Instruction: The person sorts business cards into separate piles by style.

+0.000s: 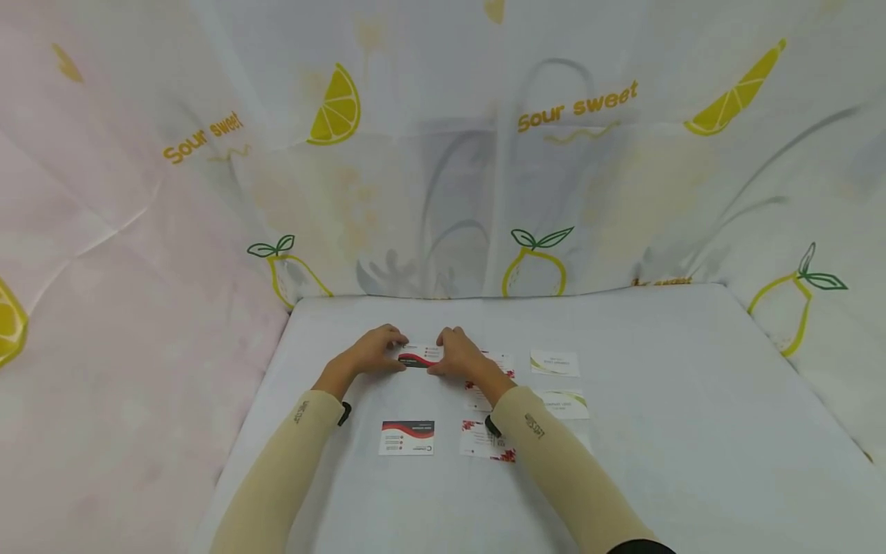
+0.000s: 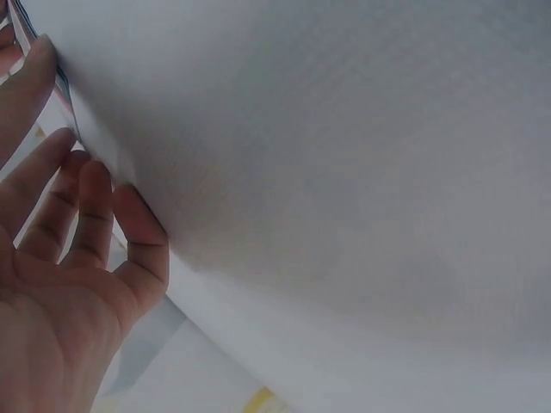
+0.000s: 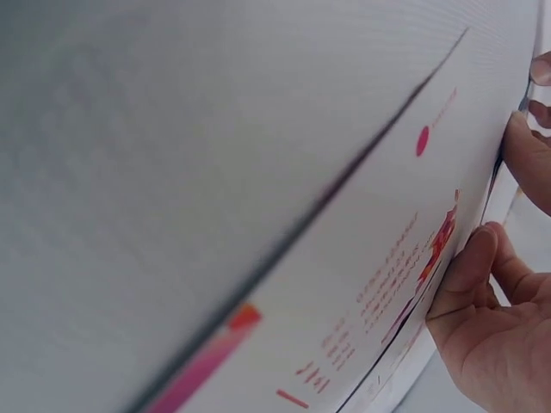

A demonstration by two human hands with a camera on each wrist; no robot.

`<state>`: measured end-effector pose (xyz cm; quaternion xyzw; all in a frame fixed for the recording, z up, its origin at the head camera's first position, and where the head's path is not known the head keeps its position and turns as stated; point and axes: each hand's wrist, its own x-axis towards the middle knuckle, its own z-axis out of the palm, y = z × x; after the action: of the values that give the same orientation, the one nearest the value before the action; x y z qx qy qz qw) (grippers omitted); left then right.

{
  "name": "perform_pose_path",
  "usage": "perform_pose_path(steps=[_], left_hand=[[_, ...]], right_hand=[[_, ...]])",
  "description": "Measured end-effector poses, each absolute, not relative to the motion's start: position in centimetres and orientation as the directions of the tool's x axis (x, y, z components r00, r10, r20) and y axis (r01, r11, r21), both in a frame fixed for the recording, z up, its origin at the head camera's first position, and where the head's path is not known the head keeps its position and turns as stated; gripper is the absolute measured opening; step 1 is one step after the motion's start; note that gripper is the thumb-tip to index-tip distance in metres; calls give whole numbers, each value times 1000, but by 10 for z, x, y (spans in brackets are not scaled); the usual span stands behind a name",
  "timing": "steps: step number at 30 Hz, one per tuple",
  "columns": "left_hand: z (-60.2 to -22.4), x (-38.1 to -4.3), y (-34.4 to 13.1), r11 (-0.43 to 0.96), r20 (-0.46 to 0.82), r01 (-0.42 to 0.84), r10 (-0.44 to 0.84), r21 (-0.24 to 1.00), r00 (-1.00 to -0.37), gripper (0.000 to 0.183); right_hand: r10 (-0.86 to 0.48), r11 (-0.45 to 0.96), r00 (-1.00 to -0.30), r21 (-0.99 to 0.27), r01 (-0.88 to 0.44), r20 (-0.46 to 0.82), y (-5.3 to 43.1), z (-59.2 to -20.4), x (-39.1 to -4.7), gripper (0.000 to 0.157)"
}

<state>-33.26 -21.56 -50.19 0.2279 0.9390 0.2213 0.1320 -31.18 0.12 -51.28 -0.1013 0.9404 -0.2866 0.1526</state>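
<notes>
Held card: a black, red and white card [image 1: 422, 351] is lying level between the two hands toward the far side of the table [image 1: 678, 431]; its dark band is facing the person. Cannot tell whether it is touching the cloth.
Left hand: the left hand [image 1: 374, 351] is pinching the card's left end, thumb on the near side, fingertips on the far side.
Right hand: the right hand [image 1: 460, 355] is pinching the right end in the same way, thumb near, fingers curling over the far corner.
Matching card: a second black, red and white card [image 1: 407, 440] is lying flat, closer to the person, its dark band on the far side.
Flower cards: three cards with red flowers are forming a column to the right; the near one [image 1: 476, 442] is showing most, while the middle one [image 1: 477, 398] and the far one [image 1: 501, 360] are partly hiding behind the right hand and wrist.
Green-line cards: a far card [image 1: 554, 365] and a nearer one [image 1: 567, 406] are lying farther right; a pale edge beyond the right sleeve [image 1: 561, 469] is showing too little to identify.
Left arm: a beige left sleeve [image 1: 280, 469] is covering the forearm, ending at a black wristband [image 1: 344, 414].
Backdrop: a lemon-print cloth [image 1: 457, 185] is hanging behind the table.
</notes>
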Motion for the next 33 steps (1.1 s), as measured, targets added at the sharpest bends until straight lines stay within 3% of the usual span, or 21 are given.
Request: perform_pose_path(steps=[33], left_hand=[[-502,-333,-216,789,-156,366,494,493,-855,49]], right_hand=[[-252,800,-928,-598,-40,-274,3,-512,-313,66]])
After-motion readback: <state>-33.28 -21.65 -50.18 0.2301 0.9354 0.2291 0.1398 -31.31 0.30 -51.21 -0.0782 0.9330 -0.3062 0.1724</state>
